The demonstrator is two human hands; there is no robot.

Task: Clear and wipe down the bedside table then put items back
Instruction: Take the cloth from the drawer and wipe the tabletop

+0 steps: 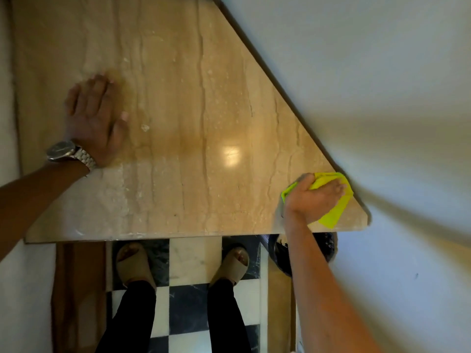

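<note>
**Now: cloth at the bench's right corner**

Below the bench's front edge, a dark round container (328,244) sits on the floor, mostly hidden; its contents cannot be told. The beige marble bench (191,110) is bare across its middle, its angled right edge running along the white wall (369,72). The right hand (314,197) presses flat, fingers together, on a yellow-green cloth (334,212) at the near right corner. The left hand (95,118), with a wristwatch (68,152), rests spread and flat on the left side, well apart.
</note>
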